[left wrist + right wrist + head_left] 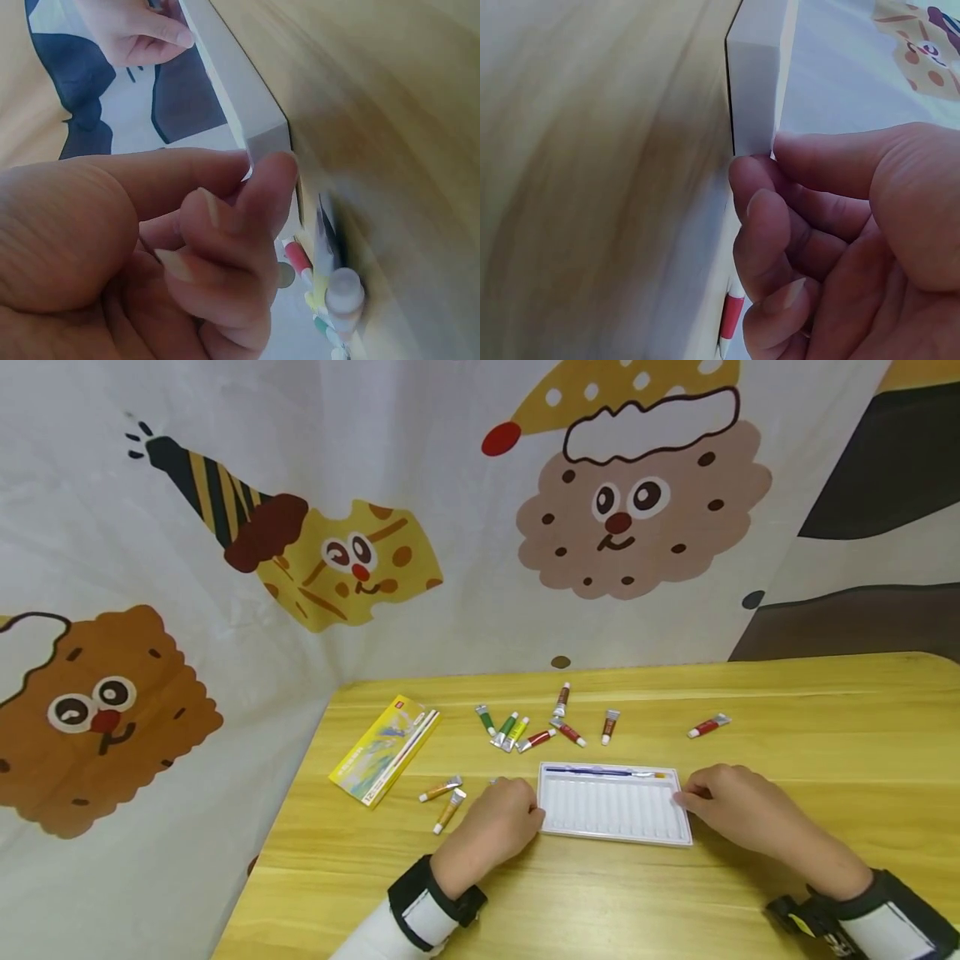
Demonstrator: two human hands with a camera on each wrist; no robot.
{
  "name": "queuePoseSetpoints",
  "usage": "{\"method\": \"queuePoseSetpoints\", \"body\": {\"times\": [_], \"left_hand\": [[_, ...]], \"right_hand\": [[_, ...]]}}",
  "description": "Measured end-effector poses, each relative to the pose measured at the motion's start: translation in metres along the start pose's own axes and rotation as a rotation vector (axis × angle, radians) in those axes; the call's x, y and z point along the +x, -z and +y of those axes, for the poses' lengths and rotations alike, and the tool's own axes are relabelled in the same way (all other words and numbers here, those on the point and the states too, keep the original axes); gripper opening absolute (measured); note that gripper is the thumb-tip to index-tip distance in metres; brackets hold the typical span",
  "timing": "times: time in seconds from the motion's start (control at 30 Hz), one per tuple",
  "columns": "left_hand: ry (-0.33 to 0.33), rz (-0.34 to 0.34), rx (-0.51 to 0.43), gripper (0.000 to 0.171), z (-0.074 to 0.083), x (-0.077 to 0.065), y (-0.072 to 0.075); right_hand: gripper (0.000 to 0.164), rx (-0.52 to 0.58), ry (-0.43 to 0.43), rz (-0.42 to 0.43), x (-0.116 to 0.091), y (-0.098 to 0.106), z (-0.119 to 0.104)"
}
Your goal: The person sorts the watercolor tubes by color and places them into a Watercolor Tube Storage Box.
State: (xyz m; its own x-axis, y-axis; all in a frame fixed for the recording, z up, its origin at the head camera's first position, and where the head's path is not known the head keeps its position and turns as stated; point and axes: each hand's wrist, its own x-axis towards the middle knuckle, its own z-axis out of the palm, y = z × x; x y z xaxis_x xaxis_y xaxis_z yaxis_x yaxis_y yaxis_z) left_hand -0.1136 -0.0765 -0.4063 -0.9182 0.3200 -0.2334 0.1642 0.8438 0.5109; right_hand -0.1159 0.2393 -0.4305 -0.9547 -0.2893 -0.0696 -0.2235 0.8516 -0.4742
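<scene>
Left hand (501, 816), right hand (738, 803) pinching white tray (609, 810) at opposite ends! Looks light, smooth, slightly bendy; end walls (751, 97) likely best hold.

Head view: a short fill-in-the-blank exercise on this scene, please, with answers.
The hand gripping the end of the tray nearer the yellow box is the ____ one.
The brush in the tray has a ____ handle.
The rightmost paint tube, beyond the right hand, is ____.
left; blue; red
</scene>
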Motion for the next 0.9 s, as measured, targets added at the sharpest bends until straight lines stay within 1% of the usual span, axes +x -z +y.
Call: {"method": "queuePoseSetpoints", "body": {"times": [0.17, 0.33, 0.53, 0.6, 0.77, 0.9], "left_hand": [[-0.004, 0.007, 0.033, 0.045, -0.0031, 0.0005, 0.0016], [-0.013, 0.004, 0.047, 0.046, -0.0056, 0.0001, 0.0020], [-0.033, 0.006, 0.042, 0.048, -0.0075, 0.0001, 0.0028], [-0.034, 0.004, 0.038, 0.048, -0.0081, 0.0007, 0.0033], [-0.032, -0.003, 0.035, 0.046, -0.0074, 0.0021, 0.0047], [-0.019, -0.012, 0.031, 0.045, -0.0059, 0.0033, 0.0046]], "right_hand": [[0.027, -0.010, 0.014, 0.008, 0.0023, -0.0008, -0.0016], [0.027, -0.020, 0.027, 0.015, 0.0036, -0.0013, -0.0024], [0.029, -0.045, 0.051, 0.042, 0.0061, -0.0024, -0.0029], [0.026, -0.051, 0.048, 0.044, 0.0075, -0.0027, -0.0036], [0.020, -0.055, 0.033, 0.035, 0.0096, -0.0020, -0.0039], [0.021, -0.053, 0.033, 0.031, 0.0091, -0.0024, -0.0023]]}}
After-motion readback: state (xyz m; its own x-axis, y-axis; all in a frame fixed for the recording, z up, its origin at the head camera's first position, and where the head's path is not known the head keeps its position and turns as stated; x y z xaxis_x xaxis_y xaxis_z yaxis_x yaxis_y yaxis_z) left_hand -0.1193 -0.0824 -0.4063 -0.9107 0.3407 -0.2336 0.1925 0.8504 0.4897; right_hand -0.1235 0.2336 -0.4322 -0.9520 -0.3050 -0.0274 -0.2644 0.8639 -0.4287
